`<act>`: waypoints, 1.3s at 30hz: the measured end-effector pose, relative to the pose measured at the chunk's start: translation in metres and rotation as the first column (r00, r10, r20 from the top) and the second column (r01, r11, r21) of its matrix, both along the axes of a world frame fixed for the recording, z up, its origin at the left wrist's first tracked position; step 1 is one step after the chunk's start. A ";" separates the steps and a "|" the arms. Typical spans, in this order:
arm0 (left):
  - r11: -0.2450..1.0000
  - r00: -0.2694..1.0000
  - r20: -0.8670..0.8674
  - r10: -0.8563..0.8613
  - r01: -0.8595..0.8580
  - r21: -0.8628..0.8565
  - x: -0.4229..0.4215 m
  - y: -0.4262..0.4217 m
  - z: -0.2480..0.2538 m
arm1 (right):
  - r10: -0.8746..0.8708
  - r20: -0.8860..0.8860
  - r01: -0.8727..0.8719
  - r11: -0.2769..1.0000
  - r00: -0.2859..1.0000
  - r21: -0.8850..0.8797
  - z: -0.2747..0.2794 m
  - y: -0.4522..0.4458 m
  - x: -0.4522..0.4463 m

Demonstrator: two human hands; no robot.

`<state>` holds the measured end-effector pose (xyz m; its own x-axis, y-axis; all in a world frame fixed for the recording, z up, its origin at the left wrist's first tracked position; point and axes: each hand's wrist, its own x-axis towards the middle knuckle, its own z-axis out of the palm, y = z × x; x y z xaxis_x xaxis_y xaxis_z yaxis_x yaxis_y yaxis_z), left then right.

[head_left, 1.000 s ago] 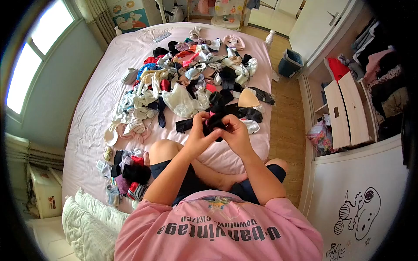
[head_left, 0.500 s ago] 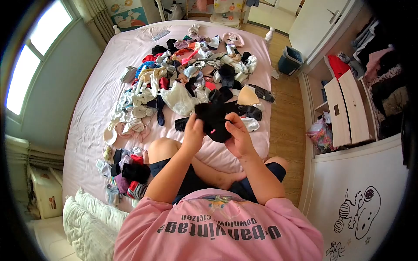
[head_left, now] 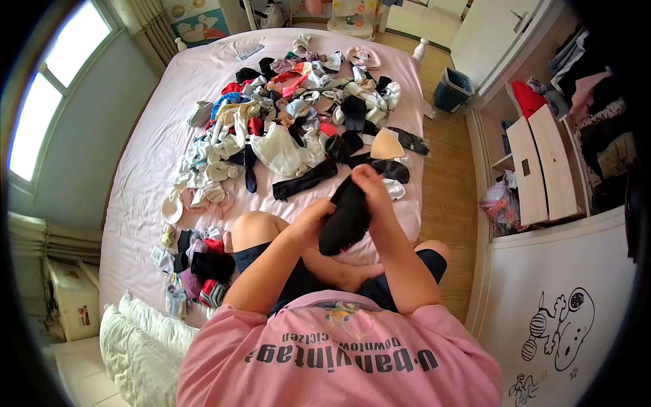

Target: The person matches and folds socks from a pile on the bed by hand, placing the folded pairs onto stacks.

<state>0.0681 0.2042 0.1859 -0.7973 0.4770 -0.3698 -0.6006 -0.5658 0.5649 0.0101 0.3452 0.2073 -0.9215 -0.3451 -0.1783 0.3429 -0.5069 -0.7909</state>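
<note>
A black sock [head_left: 344, 220] hangs between my hands over my crossed legs, its rounded end pointing down toward me. My left hand [head_left: 314, 218] grips its left edge, and my right hand [head_left: 374, 190] holds its upper right side. Just beyond them, a long black sock [head_left: 305, 180] lies on the pink bed sheet [head_left: 149, 142]. A large heap of mixed socks and small clothes [head_left: 271, 146] spreads over the bed, with a beige triangular pad [head_left: 387, 145] at its right side.
A smaller pile of rolled socks [head_left: 196, 268] lies left of my knee. White quilted bedding [head_left: 146, 346] is at the lower left. Beyond the bed's right edge are a blue bin [head_left: 453, 90] and an open wardrobe with wooden drawer fronts [head_left: 536, 169].
The black fabric, bunched up at first, is now stretched out as a sock and has come closer to my body. My right hand has moved to its upper part.
</note>
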 end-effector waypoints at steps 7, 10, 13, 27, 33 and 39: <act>0.976 0.907 -0.369 0.202 -0.220 -0.005 0.002 -0.009 0.013 | 0.306 0.161 -0.226 0.896 0.938 -0.381 -0.002 0.014 0.006; 0.922 0.933 -0.327 0.149 -0.250 -0.295 -0.002 -0.025 0.001 | 0.273 0.054 -0.258 0.946 0.961 -0.195 -0.003 0.022 0.015; 0.857 0.930 -0.332 0.156 -0.295 -0.422 -0.005 -0.022 0.005 | 0.112 -0.148 -0.096 0.989 0.983 0.112 -0.017 0.019 0.013; 0.913 0.926 -0.075 0.369 -0.346 0.218 -0.001 -0.016 -0.002 | 0.207 -0.808 0.376 0.803 0.551 0.462 0.008 0.012 0.027; 0.952 0.949 -0.142 0.282 -0.259 0.162 0.008 -0.011 0.017 | 0.141 -0.142 -0.104 0.965 0.980 0.240 -0.012 0.025 0.013; 0.938 0.895 -0.425 0.135 -0.254 -0.237 0.017 -0.004 -0.010 | 0.110 -0.178 -0.028 0.912 0.978 0.409 -0.016 0.017 0.014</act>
